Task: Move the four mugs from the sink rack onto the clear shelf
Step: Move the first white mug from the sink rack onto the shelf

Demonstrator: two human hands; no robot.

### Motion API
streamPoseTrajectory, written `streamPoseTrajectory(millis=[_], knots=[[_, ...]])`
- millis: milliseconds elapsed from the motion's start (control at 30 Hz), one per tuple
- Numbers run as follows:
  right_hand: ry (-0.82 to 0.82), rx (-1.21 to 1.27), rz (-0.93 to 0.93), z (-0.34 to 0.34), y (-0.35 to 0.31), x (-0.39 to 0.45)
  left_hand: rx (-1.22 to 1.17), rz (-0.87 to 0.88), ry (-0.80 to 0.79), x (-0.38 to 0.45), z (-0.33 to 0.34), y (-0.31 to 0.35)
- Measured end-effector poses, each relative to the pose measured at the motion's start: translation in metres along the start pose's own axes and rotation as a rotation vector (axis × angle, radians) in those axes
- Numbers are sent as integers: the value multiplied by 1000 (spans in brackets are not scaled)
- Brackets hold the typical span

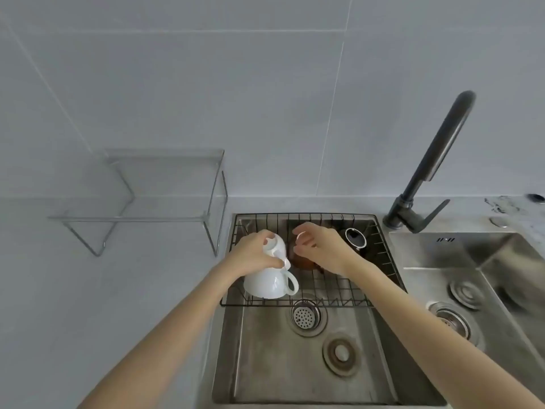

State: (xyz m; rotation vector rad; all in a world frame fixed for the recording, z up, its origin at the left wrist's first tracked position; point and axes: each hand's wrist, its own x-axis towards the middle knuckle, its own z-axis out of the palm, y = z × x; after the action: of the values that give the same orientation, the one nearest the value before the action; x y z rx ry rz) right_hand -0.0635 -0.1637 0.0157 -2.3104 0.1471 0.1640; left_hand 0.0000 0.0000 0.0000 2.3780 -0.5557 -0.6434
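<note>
While both forearms reach in from the bottom edge, the steel sink (pixel 265 364) lies nearest, with a strainer drain (pixel 305 314) and a second round fitting (pixel 341 353) in its floor. Black wire sink rack (pixel 339 293) spans the far half of the basin. Near-left on the rack: white mug (pixel 267 283) lying tipped, handle to the right. Left hand (pixel 255 255) sits just above it, fingers closed around a second white mug (pixel 275 245) near its handle; this mug is tilted and touching or just over the first one, can't tell which. Right hand (pixel 320 247) is beside it over the rack centre, fingers curled and partly spread over a brown mug (pixel 303 262); mostly hidden, can't tell if it is actually gripped. Far right of rack: dark mug (pixel 356 238) with a white rim, mouth facing the camera, untouched. Second basin (pixel 472 276) to the right, with two drains. Dark faucet (pixel 427 169) rises behind, between the basins. Left of the sink on the grey desk (pixel 103 290), clear shelf (pixel 147 202) on thin metal legs stands against the tiled wall (pixel 236 84), no mugs on it.
</note>
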Motion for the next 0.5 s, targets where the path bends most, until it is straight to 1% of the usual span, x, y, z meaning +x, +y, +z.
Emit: streamPoseTrajectory(millis=[167, 500], knots=[[-103, 41, 121, 29, 23, 14, -23, -110, -79, 8, 7, -28], [-143, 139, 268, 62, 56, 26, -36, -173, -159, 24, 14, -55]])
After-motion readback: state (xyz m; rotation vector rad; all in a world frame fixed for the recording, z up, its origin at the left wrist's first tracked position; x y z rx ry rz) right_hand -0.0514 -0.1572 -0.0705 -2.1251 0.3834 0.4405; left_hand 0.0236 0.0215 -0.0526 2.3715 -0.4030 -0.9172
